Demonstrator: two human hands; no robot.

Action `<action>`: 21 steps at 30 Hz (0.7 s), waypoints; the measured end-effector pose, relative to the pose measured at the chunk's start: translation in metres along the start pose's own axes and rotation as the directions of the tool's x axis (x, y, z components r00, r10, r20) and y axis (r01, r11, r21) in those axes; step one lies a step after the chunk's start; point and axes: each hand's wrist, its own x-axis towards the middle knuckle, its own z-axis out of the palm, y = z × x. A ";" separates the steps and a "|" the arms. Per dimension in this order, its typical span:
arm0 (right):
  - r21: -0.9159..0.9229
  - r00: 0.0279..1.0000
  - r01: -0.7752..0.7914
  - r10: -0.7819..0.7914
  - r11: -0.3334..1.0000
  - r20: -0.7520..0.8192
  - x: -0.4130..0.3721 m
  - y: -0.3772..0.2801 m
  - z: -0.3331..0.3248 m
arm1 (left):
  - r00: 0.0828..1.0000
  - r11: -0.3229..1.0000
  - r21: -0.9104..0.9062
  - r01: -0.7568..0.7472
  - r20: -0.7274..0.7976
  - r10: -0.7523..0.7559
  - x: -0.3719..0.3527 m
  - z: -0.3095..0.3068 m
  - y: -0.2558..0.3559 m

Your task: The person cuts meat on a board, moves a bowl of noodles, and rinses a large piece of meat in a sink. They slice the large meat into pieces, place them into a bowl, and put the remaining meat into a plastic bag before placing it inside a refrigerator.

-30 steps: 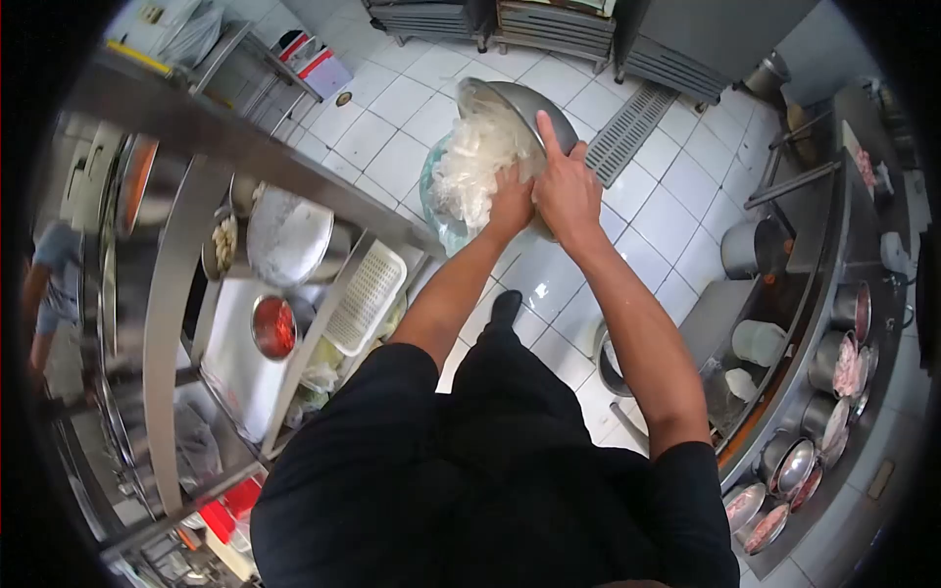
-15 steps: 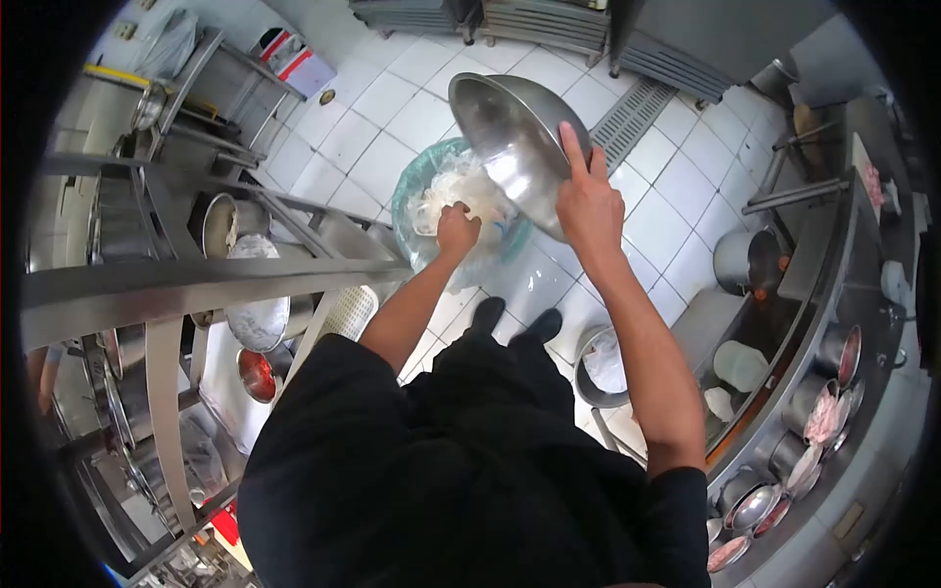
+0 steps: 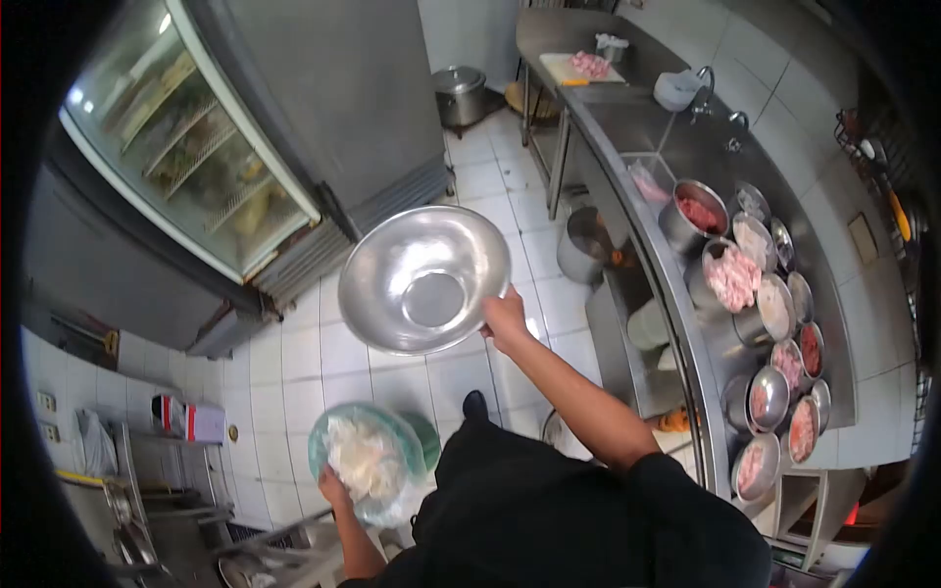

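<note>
My right hand (image 3: 506, 318) grips the rim of a large metal bowl (image 3: 368, 294), thumb over the edge. The bowl is tilted so that its shiny, empty inside faces me. Lower left, my left hand (image 3: 334, 487) is at the near-left edge of a bin lined with a translucent green bag (image 3: 323, 431). Its fingers look curled in, and what they hold, if anything, is hidden. Crumpled whitish plastic bags (image 3: 361, 459) fill the bin right beside that hand.
A steel sink counter (image 3: 627, 127) runs along the right, with several metal bowls of raw meat (image 3: 733, 277) and a cutting board (image 3: 569, 69). A glass-door fridge (image 3: 186, 147) stands upper left. A lidded pot (image 3: 458, 93) and grey bucket (image 3: 585, 245) sit on the white-tiled floor (image 3: 284, 392).
My view has turned right towards the sink counter. The bowl has swung away from above the bin, its inside now facing me. My left hand has moved from the plastic bags to the bin's edge.
</note>
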 end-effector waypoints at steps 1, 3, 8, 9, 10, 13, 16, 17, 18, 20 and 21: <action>0.035 0.997 0.033 -0.030 0.999 -0.073 0.019 -0.013 -0.004 | 0.996 0.994 0.052 0.094 0.001 -0.094 -0.002 0.011 0.009; 0.102 0.983 0.091 -0.073 0.991 -0.171 0.064 -0.039 -0.012 | 0.981 0.977 0.084 0.195 -0.029 -0.193 0.002 0.041 0.034; 0.172 0.938 0.144 -0.079 0.975 -0.338 0.167 -0.105 -0.041 | 0.997 0.998 0.031 0.063 0.039 -0.065 0.057 0.151 0.131; 0.169 0.922 0.148 -0.074 0.974 -0.380 0.179 -0.115 -0.051 | 0.996 0.999 0.048 -0.004 0.093 0.000 0.078 0.173 0.152; 0.175 0.915 0.154 -0.073 0.972 -0.396 0.189 -0.128 -0.062 | 0.982 0.996 0.093 -0.016 0.190 -0.002 0.098 0.204 0.184; 0.188 0.886 0.199 -0.095 0.962 -0.455 0.201 -0.156 -0.104 | 0.885 0.961 0.052 -0.273 0.405 0.229 0.143 0.338 0.283; 0.184 0.835 0.209 -0.078 0.960 -0.545 0.190 -0.183 -0.160 | 0.635 0.831 -0.066 -0.553 0.613 0.471 0.092 0.543 0.455; 0.210 0.828 0.243 -0.090 0.947 -0.554 0.185 -0.194 -0.167 | 0.557 0.809 -0.096 -0.580 0.678 0.480 0.060 0.588 0.500; 0.280 0.826 0.291 -0.093 0.915 -0.556 0.190 -0.196 -0.179 | 0.429 0.740 -0.134 -0.659 0.741 0.516 0.054 0.643 0.524; 0.348 0.801 0.331 -0.067 0.877 -0.595 0.204 -0.208 -0.198 | 0.303 0.674 -0.193 -0.713 0.781 0.545 0.015 0.735 0.570; 0.370 0.798 0.357 -0.075 0.857 -0.598 0.222 -0.218 -0.215 | 0.253 0.662 -0.200 -0.722 0.815 0.521 -0.013 0.769 0.595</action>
